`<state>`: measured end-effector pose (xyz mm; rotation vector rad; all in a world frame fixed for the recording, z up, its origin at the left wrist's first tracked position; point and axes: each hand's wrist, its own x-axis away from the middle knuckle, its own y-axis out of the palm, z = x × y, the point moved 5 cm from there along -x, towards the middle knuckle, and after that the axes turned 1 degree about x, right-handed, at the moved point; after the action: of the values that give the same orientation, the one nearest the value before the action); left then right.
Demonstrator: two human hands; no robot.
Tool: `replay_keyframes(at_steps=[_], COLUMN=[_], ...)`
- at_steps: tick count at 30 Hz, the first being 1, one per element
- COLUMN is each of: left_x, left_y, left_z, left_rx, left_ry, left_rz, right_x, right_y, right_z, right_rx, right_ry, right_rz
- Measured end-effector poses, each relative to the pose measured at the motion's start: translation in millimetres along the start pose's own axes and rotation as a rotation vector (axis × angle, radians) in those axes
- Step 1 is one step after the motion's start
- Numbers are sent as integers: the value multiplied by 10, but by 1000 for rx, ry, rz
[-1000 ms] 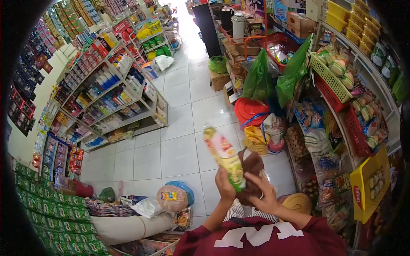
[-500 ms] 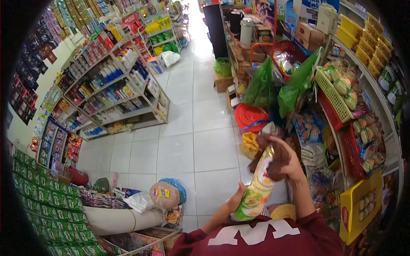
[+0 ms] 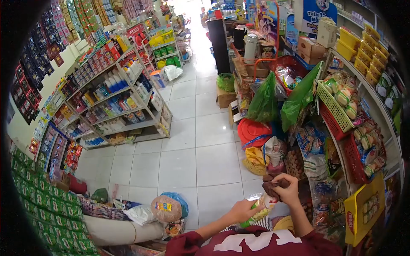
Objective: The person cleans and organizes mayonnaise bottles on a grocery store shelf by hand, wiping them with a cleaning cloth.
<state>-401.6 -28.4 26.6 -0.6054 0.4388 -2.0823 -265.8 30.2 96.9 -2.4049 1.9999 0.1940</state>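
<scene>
- Both hands have come down since the earlier frames. The packet [image 3: 257, 210], held up over the tiles a moment ago, now sits low, just above the maroon shirt [image 3: 256, 244].
- The left hand [image 3: 242, 210] is wrapped around the packet's lower part, its fingers curled tight on it. Only a short green and yellow stretch of the packet shows between the two hands.
- The right hand [image 3: 289, 192] is closed on a brown cloth [image 3: 270, 188], bunched in its fingers and pressed against the packet's upper end.
- Both hands are at the bottom of the view, right of centre, over the white tiled floor [image 3: 192, 158] of a shop aisle.
- Beyond the right hand, goods are piled along the right wall: a red lid [image 3: 252, 130] leans near floor level, and two green bags [image 3: 262, 96] hang above it.
- A yellow basket [image 3: 331, 91] of wrapped goods is fixed higher on that wall, well apart from the hands, and a yellow tray [image 3: 361, 209] stands to the right of the right hand.
- A shelf rack [image 3: 124, 102] of bottles and boxes stands across the aisle, on the left.
- A round brown pack [image 3: 167, 208] lies on a pile to the left of the left forearm.
</scene>
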Motion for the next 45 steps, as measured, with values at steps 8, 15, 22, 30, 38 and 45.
replay_keyframes(at_steps=[8,15,22,30,38,45], left_x=[255,477,545,703,617,469], left_y=[-163,-227,-308,-172,-257,-34], left_z=[122,-328,-474,-311,-207,52], left_rx=[-26,308,1889,838,1026,1338], left_ry=[566,425,257,41,-20,8], left_rz=[440,574,336,191,69,-193], right_x=[343,164,237,-178,-165,-143], right_y=[-40,216,716,1001,812,776], right_z=[191,80,220,-143,2,-85], right_rx=[-598,-1166,-782,-485,-267,-387], right_ry=[274,36,-56,-194,29,170], right_rz=[522,163,-62,-393,-406,-240])
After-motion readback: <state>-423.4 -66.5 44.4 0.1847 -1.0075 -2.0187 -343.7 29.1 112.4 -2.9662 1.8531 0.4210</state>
